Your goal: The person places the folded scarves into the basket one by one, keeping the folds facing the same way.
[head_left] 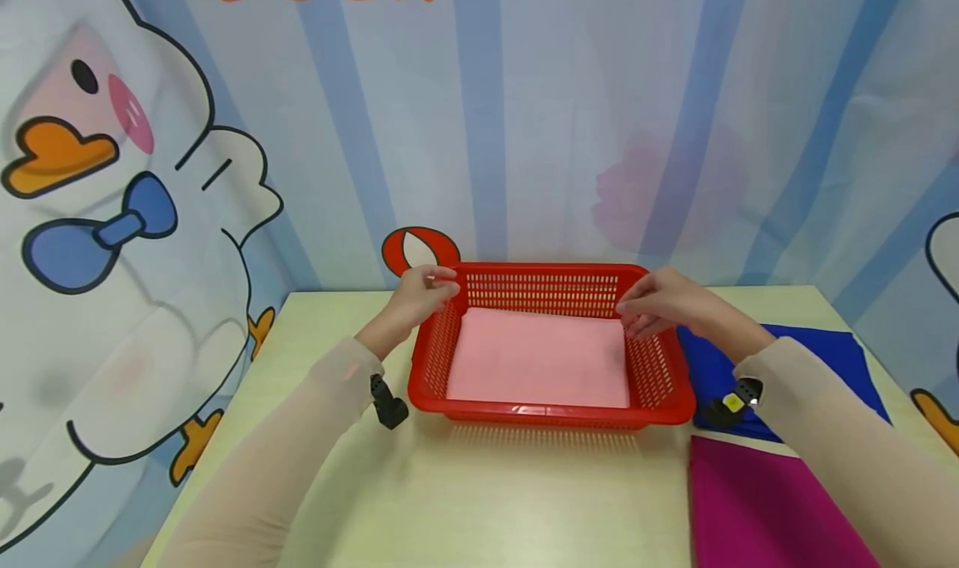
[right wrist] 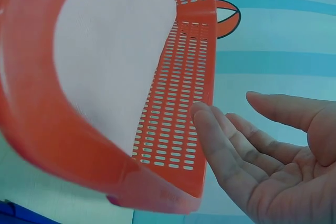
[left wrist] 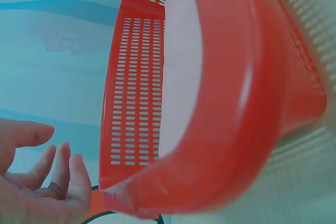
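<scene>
A red plastic basket [head_left: 550, 414] with slotted walls stands on the table in the head view. Inside it a folded pink cloth [head_left: 539, 356] lies flat, covering most of the bottom. My left hand [head_left: 421, 295] hovers at the basket's far left corner, fingers loosely bent around nothing. Over the right rim is my right hand [head_left: 659, 301], its fingers relaxed and thumb apart. Both wrist views show the left hand [left wrist: 47, 182] and the right hand [right wrist: 273, 156] with bare palms beside the basket's rim [left wrist: 252, 77].
To the basket's right lies a blue cloth [head_left: 817, 360], partly under my right forearm in view. A magenta cloth [head_left: 757, 501] lies nearer the front right. Behind the pale table [head_left: 479, 501] hangs a printed curtain [head_left: 539, 118] with a duck picture.
</scene>
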A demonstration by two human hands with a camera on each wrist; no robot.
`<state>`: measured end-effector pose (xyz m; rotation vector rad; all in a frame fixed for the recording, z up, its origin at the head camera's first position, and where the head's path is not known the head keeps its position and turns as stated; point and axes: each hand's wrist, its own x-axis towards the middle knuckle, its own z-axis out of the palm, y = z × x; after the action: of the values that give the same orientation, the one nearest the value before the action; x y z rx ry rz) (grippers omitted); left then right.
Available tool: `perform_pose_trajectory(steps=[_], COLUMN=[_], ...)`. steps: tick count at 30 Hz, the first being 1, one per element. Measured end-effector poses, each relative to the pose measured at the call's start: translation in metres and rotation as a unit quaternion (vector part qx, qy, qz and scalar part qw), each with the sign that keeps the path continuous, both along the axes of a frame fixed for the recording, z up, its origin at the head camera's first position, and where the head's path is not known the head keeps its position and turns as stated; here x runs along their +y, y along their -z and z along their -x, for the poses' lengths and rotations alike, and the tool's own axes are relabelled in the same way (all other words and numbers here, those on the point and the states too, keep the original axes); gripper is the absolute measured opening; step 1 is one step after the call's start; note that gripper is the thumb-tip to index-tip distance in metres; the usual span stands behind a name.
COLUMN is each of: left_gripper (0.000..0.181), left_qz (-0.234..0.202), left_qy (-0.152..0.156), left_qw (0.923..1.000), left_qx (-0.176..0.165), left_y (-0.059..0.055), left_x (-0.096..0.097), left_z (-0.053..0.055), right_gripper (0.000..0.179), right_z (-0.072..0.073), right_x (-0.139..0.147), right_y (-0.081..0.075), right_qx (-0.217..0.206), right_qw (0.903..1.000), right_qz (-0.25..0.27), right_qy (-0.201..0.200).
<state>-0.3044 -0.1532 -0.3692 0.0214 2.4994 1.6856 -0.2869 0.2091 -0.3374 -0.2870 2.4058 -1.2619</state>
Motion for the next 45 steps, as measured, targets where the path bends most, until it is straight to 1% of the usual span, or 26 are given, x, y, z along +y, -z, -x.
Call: perform_pose_trajectory(steps=[6,13,17,21,24,30,33,37,42,45], left_gripper=[0.035,0.034,0.033,0.035,0.038,0.046,0.049,0.050,0.051,0.052], left_qz=[0.010,0.029,0.055,0.085,0.093,0.074,0.069,0.074,0.073,0.088], left_qy=[-0.016,-0.019,-0.028,-0.028,-0.025,-0.024,-0.029,-0.036,-0.034,-0.030], left_qw=[0.9996,0.9987,0.9970,0.9945,0.9940,0.9964,0.9969,0.9965,0.9967,0.9957], left_qx=[0.020,0.038,0.047,0.055,0.053,0.034,0.023,0.013,-0.003,-0.004], left_y=[0.001,0.007,0.009,0.011,0.013,0.018,0.021,0.024,0.028,0.030], left_x=[-0.005,-0.010,-0.013,-0.018,-0.021,-0.024,-0.023,-0.021,-0.022,-0.023], left_z=[-0.002,-0.002,-0.003,-0.003,-0.002,-0.002,0.000,0.000,-0.001,-0.002], right_gripper=[0.040,0.039,0.038,0.037,0.037,0.034,0.033,0.033,0.031,0.029], right_z=[-0.007,-0.015,-0.023,-0.030,-0.036,-0.047,-0.052,-0.059,-0.071,-0.078], right_x=[0.006,0.012,0.015,0.017,0.018,0.020,0.022,0.025,0.029,0.031], right_y=[-0.001,0.000,-0.002,-0.004,-0.007,-0.009,-0.008,-0.007,-0.005,-0.006], right_qx=[0.016,0.020,0.031,0.048,0.059,0.085,0.087,0.094,0.107,0.106], right_qw=[0.9999,0.9992,0.9992,0.9986,0.9980,0.9961,0.9961,0.9955,0.9940,0.9940], right_qz=[0.006,0.034,0.022,0.007,0.003,-0.005,-0.006,-0.013,-0.024,-0.027], right_qy=[-0.003,-0.010,-0.015,-0.018,-0.021,-0.023,-0.015,-0.003,0.001,0.002])
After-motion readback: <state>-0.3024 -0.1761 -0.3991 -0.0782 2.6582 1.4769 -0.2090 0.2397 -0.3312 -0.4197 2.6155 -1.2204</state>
